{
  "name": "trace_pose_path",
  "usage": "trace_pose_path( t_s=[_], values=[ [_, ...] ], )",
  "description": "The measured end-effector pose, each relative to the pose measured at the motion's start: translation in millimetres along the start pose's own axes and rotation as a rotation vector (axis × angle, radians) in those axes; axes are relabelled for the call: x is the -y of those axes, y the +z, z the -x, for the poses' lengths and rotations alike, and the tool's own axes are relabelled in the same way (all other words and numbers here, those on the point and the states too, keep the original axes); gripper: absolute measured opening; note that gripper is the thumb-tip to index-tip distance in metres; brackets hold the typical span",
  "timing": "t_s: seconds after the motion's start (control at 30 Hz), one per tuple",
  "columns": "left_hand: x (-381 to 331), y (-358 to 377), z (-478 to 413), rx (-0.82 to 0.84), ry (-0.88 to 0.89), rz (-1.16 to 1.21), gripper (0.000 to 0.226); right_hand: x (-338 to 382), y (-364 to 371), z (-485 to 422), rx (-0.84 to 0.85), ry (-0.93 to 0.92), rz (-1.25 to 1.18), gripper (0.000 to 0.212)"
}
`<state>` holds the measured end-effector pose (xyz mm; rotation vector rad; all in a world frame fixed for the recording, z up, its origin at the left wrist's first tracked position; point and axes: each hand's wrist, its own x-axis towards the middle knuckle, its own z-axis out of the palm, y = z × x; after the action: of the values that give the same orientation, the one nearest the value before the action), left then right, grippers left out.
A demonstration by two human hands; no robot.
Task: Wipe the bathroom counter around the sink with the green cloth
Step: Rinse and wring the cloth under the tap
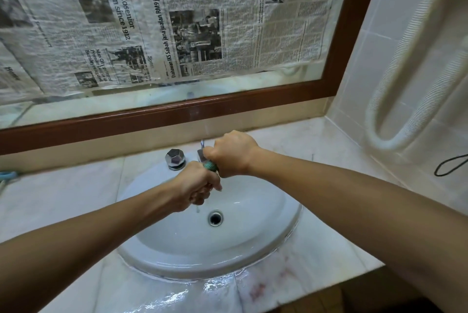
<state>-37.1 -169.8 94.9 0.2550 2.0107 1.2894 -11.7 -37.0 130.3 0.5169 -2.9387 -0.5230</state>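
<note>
the left hand (195, 186) and, at its one o'clock, the right hand (231, 154) both grip the twisted green cloth (210, 166) above the twelve o'clock side of the sink (278, 249), near the tap knob (175, 158).

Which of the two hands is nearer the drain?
The left hand, gripping the lower end of the green cloth just above the drain; the right hand grips it higher, back by the tap.
</note>
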Motion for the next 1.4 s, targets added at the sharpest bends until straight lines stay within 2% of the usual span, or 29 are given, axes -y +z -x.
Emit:
trace_pose_path(
  t_s=[0.13,0.23,0.37,0.47,0.53,0.63,0.7,0.77,0.83,0.97,1.03,1.1,1.13,1.2,1.23,1.33,1.37,1.4],
  values=[
    [-7.1,-0.6,-4.2,0.016,0.029,-0.083,0.053,-4.2,-0.1,3.8,-0.006,0.038,-0.018,0.029],
    [-14.0,-1.7,-8.9,-0.008,0.064,-0.197,0.040,-7.7,-2.2,8.4,-0.009,0.082,-0.096,0.027],
    [-20.5,3.7,-13.0,-0.084,0.146,-0.526,0.016,-6.7,7.4,19.8,0.067,0.327,-0.382,0.014],
    [-18.0,15.0,-10.6,-0.176,0.282,-0.844,0.015,-6.5,25.2,37.4,0.111,0.518,-0.589,0.012],
    [-6.3,17.8,-14.0,-0.161,0.301,-0.704,0.018,-5.5,33.7,55.1,0.129,0.617,-0.769,0.019],
    [22.8,21.3,-15.7,-0.220,0.280,-0.367,0.048,7.5,40.9,86.5,0.144,0.733,-1.014,0.035],
    [38.9,35.7,-6.1,-0.275,0.170,-0.031,0.046,25.8,47.7,106.3,0.135,0.793,-0.904,0.034],
    [47.5,57.9,3.6,-0.142,-0.012,0.322,0.031,48.5,54.5,119.3,0.122,0.781,-0.659,0.035],
    [51.9,78.5,5.1,-0.032,-0.102,0.418,0.037,68.1,59.6,125.8,0.065,0.771,-0.604,0.041],
    [55.6,103.6,-3.8,-0.159,-0.105,0.557,0.033,84.9,69.5,137.9,-0.003,0.779,-0.723,0.040],
    [58.3,107.5,-5.0,-0.153,-0.054,0.628,0.024,84.0,78.5,145.4,-0.101,0.869,-0.971,0.032],
    [64.8,108.9,-5.1,-0.071,-0.010,0.750,0.019,76.2,85.0,154.3,-0.281,1.049,-1.392,0.014],
    [67.7,109.4,-5.1,-0.028,0.001,0.819,0.021,71.1,87.5,158.3,-0.320,1.129,-1.620,0.007],
    [73.6,111.9,-6.7,0.046,0.002,0.936,0.024,63.8,93.4,167.1,-0.297,1.243,-2.028,0.007],
    [76.3,114.0,-7.2,0.076,-0.001,0.980,0.022,61.6,97.4,171.5,-0.269,1.269,-2.201,0.011],
    [77.3,121.9,-4.5,0.182,-0.040,1.118,0.013,60.2,106.9,182.3,-0.191,1.237,-2.544,0.064],
    [77.9,125.0,-5.2,0.225,-0.062,1.167,0.017,59.1,108.4,185.4,-0.180,1.177,-2.657,0.072],
    [76.9,127.7,-5.2,0.250,-0.090,1.204,0.023,57.9,108.4,187.9,-0.158,1.132,-2.757,0.070]
  ],
)
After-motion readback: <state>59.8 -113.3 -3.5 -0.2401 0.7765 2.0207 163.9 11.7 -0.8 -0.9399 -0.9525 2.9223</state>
